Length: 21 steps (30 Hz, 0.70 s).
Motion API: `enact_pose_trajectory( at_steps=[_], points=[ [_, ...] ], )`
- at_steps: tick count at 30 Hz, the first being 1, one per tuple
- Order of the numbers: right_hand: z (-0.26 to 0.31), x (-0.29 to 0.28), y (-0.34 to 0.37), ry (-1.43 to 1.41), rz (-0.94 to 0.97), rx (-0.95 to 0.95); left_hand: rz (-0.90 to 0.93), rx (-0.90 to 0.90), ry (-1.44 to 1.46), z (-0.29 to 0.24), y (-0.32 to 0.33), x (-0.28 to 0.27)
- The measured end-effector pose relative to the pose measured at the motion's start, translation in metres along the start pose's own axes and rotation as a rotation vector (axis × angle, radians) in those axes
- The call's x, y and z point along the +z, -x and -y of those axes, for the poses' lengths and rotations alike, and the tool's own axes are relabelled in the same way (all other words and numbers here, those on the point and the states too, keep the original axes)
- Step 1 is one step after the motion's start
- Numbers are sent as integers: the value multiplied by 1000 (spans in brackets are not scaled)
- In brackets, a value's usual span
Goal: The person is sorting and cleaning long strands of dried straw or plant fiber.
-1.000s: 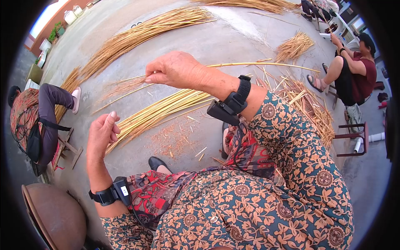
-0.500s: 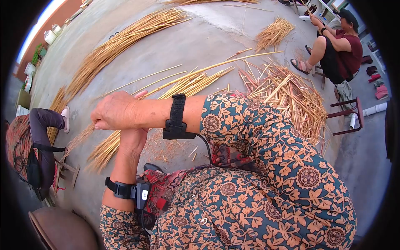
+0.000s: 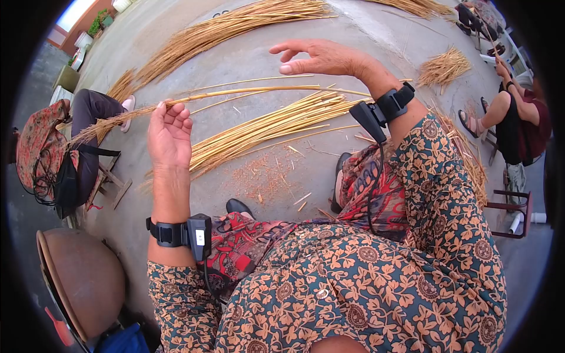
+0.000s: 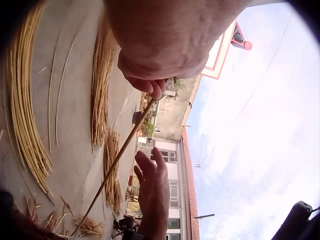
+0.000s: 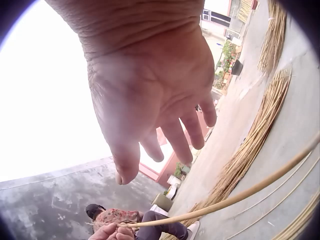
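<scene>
In the head view the left hand pinches a long yellow stalk near its feathery brown head. The stalk reaches right, past the forearm of the other arm. Above the stalk, the right hand is raised with its fingers spread and nothing in it. The left wrist view shows the stalk running down from the left fingertips, the right hand beside it. In the right wrist view the right palm faces the camera, apart from the stalk.
A bundle of yellow stalks lies on the concrete before the knees, with debris beside it. Larger bundles lie beyond. A seated person is at left, another at right. A brown bowl stands lower left.
The hands, together half a second ago, are now apart. The right hand has moved up and right and opened; the left hand now holds the stalk by its feathery end.
</scene>
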State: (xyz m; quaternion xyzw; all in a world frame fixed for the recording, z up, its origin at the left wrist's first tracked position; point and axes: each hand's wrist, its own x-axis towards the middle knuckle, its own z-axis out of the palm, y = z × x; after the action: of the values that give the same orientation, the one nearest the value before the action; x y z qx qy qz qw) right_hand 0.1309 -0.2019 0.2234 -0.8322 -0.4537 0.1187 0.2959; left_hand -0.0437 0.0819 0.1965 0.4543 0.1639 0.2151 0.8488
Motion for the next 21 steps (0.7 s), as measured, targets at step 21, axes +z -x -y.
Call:
enact_pose_trajectory(
  at_steps=[21],
  points=[
    [-107, 16, 44, -455, 237, 431, -235, -39, -302, -65, 8, -56]
  ],
)
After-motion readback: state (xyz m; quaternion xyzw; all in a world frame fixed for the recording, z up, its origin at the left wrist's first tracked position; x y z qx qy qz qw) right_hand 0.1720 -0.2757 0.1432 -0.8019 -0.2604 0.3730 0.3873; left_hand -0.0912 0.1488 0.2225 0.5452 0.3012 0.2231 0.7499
